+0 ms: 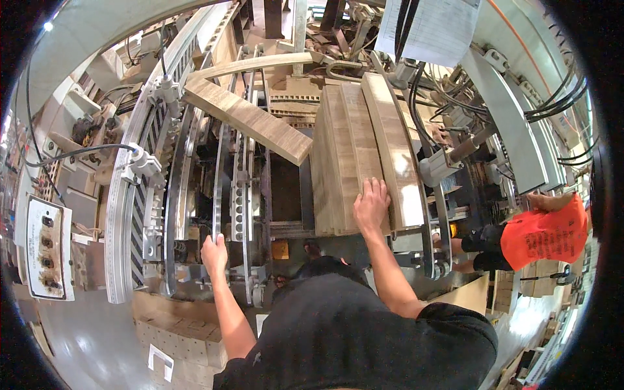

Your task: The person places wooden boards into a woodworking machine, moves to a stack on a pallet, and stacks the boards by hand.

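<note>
My left hand (214,255) is closed around the near end of a long narrow metal rail (221,175) on the machine. My right hand (372,203) lies with fingers stretched out on the near part of a stack of brown wood-grain planks (331,162). The rightmost plank (390,143) of that stack sits higher than its neighbours. Between my hands and farther off, a loose plank (250,120) slants across the rails, its near right corner close to the stack. Another wooden piece (253,63) runs behind it, meeting its far left end.
On the left stand a pale guide beam (133,214) with cable-fed fittings and a control panel (49,250). Hoses and a cylinder (471,143) flank the stack's right side. A paper sheet (429,29) hangs above. A person in an orange shirt (546,231) is at the right. Cartons (182,331) stand low left.
</note>
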The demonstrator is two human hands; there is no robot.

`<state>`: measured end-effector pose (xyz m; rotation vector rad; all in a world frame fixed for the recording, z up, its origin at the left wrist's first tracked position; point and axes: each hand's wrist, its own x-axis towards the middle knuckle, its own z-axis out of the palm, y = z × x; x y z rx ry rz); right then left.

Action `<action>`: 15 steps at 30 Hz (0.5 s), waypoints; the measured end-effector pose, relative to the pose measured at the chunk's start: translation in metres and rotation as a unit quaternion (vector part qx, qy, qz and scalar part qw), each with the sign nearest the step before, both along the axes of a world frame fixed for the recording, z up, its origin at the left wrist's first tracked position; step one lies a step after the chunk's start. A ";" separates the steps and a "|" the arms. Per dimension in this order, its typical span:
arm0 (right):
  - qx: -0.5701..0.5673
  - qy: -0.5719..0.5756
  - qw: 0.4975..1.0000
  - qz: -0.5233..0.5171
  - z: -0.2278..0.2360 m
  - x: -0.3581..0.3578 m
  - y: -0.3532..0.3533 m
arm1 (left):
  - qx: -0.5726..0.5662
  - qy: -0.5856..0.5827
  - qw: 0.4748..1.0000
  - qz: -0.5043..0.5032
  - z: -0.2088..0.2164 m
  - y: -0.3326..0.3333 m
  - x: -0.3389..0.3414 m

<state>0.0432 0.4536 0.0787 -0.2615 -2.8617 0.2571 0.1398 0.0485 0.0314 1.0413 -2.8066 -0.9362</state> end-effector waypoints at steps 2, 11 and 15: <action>-0.015 0.001 1.000 0.007 -0.007 -0.011 0.005 | -0.013 0.001 1.000 0.003 0.000 0.002 -0.001; -0.026 -0.007 1.000 0.014 -0.001 -0.038 0.002 | -0.012 -0.043 0.998 0.046 0.004 0.002 0.002; -0.084 0.054 0.986 0.131 0.010 -0.085 -0.023 | 0.016 -0.057 0.996 0.067 0.013 0.007 -0.001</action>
